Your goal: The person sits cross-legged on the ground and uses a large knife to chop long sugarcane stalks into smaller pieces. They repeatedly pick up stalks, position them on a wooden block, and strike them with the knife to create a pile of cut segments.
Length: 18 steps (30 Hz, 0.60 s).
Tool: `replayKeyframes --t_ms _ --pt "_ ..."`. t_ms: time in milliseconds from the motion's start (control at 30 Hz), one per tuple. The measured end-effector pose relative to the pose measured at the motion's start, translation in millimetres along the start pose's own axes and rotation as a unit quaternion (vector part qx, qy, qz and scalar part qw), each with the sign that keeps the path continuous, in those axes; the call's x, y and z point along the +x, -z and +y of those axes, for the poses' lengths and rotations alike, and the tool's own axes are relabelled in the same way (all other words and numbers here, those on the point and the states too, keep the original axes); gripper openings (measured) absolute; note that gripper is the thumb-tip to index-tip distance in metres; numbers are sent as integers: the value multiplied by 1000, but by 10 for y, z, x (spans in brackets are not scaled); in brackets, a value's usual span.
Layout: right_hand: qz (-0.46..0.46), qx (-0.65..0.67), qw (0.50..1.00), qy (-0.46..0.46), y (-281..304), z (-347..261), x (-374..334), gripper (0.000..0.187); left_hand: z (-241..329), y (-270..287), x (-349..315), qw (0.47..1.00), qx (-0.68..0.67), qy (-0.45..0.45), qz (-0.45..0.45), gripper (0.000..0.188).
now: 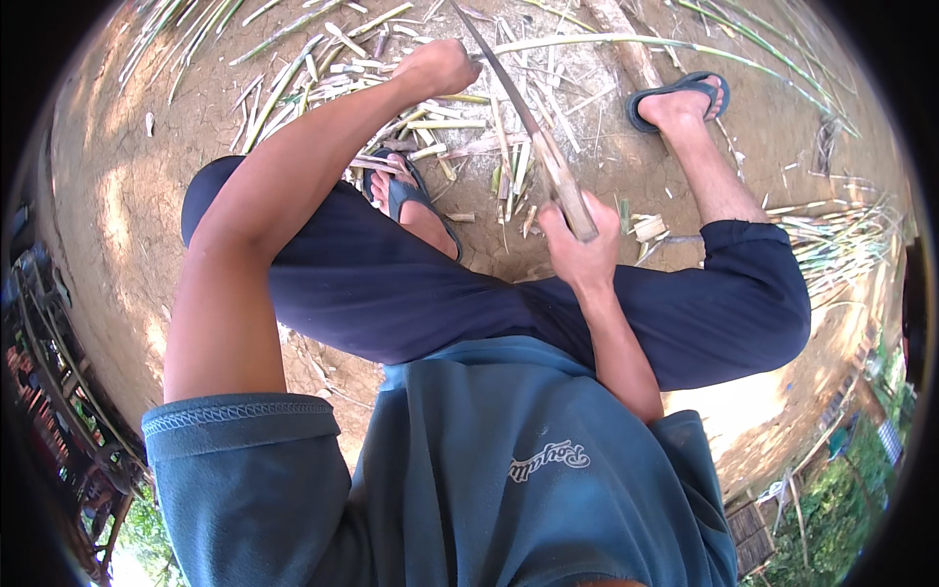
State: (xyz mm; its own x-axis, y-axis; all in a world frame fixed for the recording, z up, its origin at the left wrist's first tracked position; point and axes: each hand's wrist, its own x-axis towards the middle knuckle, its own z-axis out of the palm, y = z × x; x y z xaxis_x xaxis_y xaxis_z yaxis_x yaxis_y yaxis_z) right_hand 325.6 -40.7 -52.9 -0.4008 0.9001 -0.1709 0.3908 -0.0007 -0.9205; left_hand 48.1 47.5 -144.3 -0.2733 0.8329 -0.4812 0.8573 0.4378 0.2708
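My right hand (585, 240) is wrapped round the wooden handle of a machete (556, 168), low between my knees. Its long dark blade slants up and to the left, toward the far edge of the view. Beyond my left foot, my left hand (440, 68) is closed at the near end of a long pale-green stalk (626, 38). That stalk arcs away to the right, past my right foot. The blade crosses close beside my left fist, at the stalk's end. Whether blade and stalk touch, I cannot tell.
Short cut stalk pieces (445, 124) lie heaped around my left foot. A wooden log (626, 44) lies on the ground ahead. Long uncut stalks (186, 29) are at the far left, and a bundle of stalks (841, 240) lies beside my right knee. My sandalled right foot (680, 101) stands near the log.
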Motion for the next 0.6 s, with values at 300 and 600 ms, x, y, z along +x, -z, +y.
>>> replayKeyframes --t_ms 300,600 --pt "-3 -29 1000 3 -27 5 11 12 -32 8 -13 1000 -15 10 -2 55" --pt "7 15 1000 0 -18 -12 -156 17 -18 24 -105 999 -34 7 -19 53"
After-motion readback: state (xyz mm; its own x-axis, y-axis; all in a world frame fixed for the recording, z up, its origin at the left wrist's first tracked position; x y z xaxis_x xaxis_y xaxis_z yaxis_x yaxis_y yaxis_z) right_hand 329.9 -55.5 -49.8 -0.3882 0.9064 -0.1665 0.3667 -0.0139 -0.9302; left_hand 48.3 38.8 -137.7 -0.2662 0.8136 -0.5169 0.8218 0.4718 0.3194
